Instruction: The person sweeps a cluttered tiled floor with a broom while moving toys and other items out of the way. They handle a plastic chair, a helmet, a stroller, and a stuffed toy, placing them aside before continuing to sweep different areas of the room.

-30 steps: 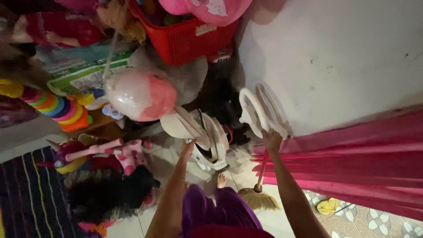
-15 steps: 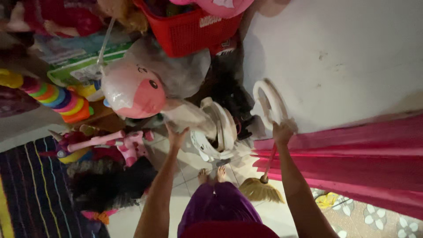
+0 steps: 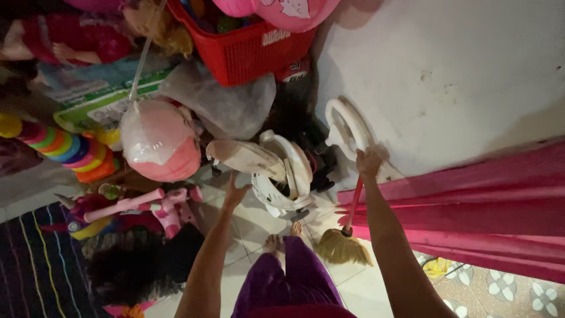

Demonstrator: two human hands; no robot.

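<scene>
The left hand (image 3: 234, 191) had come up over the last second from beside the white plastic frame to the underside of the white seat panel (image 3: 244, 158), and it pressed there with the fingers spread, touching rather than gripping. The right hand (image 3: 369, 162) was clenched on the white ring handle (image 3: 347, 126), as it had been a second before, though the handle had swung closer to the pale wall (image 3: 447, 70). Between the hands, the white plastic child's chair (image 3: 285, 176) had tipped further, its seat panel now jutting out toward the pink balloon-like ball (image 3: 159, 147). So the chair was being turned or unfolded in both hands, above the tiled floor (image 3: 247, 235) and the person's bare feet. A small toy broom (image 3: 344, 238) leaned just below the right wrist, against the pink curtain (image 3: 471, 206). A red basket (image 3: 247, 50) sat beyond.
</scene>
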